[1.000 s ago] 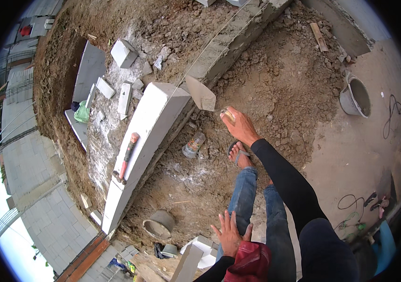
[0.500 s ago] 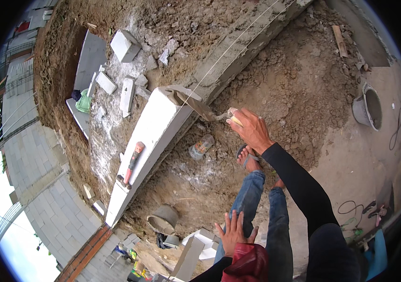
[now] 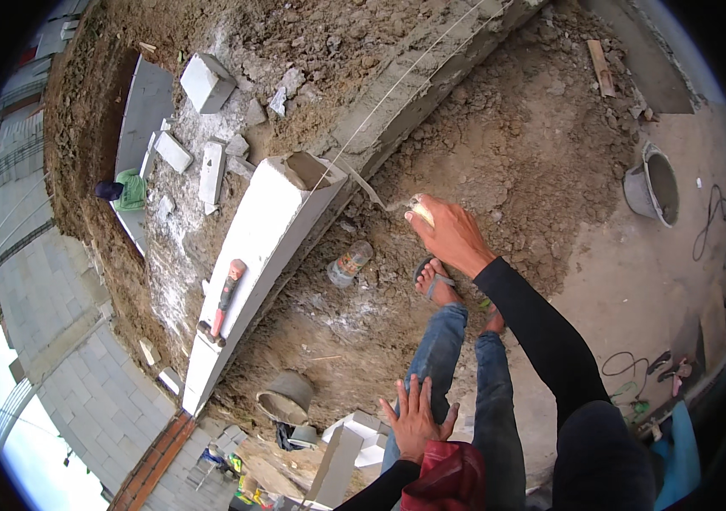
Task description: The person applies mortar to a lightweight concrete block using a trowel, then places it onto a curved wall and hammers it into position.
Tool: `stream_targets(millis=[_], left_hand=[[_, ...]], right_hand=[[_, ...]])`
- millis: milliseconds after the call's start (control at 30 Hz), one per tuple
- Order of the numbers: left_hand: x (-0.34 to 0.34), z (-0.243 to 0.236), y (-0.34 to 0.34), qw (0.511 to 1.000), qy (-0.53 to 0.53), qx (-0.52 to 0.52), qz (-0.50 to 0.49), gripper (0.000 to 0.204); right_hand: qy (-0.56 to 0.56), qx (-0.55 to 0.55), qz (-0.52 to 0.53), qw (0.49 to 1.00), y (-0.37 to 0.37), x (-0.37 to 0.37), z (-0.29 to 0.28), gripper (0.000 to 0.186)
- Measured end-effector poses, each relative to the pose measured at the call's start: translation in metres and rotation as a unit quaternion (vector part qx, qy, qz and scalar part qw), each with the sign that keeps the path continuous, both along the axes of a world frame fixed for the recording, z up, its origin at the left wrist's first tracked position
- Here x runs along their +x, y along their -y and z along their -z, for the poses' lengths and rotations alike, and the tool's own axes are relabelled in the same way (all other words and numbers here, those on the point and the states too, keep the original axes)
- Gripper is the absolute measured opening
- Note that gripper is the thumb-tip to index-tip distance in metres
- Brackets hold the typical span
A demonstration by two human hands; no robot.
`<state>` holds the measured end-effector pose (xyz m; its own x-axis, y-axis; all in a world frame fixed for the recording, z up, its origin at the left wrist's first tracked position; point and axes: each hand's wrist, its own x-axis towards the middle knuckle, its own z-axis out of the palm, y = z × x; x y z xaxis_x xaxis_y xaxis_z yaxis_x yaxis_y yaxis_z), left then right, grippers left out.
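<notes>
My right hand grips the light handle of a trowel. The blade is seen nearly edge-on, beside the end of a long white block row. Wet grey mortar coats part of that end face. From there a mortar-covered strip runs to the upper right under a taut string. My left hand lies with spread fingers on my jeans near the knee, holding nothing. A hammer with a red and black handle rests on top of the row.
A clear plastic bottle lies on the soil near my foot. One bucket tilts at lower left, another at right. Loose white blocks lie beyond the row. A person in green is at far left.
The trowel blade has come off the block's end toward me and turned edge-on, exposing mortar on that face. My view has shifted slightly. My left hand stays on my leg.
</notes>
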<state>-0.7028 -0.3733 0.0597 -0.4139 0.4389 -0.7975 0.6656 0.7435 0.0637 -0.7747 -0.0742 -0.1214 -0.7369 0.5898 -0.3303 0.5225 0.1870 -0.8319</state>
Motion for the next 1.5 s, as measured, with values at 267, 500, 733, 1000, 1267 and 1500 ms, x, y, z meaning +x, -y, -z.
stream_targets(millis=[267,500,733,1000,1267,1500], left_hand=[[0.001,0.000,0.001,1.000,-0.005,0.020,-0.008,0.085],[-0.004,0.005,0.001,0.999,-0.004,0.028,-0.024,0.084],[-0.013,0.008,-0.006,0.998,-0.034,0.045,0.016,0.081],[-0.026,0.012,-0.010,0.998,-0.020,0.047,0.021,0.082],[-0.032,0.010,-0.016,0.998,-0.004,0.057,0.007,0.081],[-0.032,0.009,-0.015,0.998,0.008,0.062,-0.011,0.081]], right_hand=[[0.031,0.037,-0.029,0.998,-0.009,-0.077,-0.028,0.030],[0.086,0.001,-0.108,0.990,-0.040,-0.020,-0.048,0.031],[0.008,0.013,-0.094,0.995,-0.053,-0.076,-0.031,0.032],[-0.085,-0.130,-0.068,0.986,-0.043,0.001,-0.030,0.055],[0.033,-0.038,-0.070,0.996,-0.046,-0.056,0.011,0.049],[0.067,0.070,-0.115,0.989,-0.046,-0.093,0.000,0.032]])
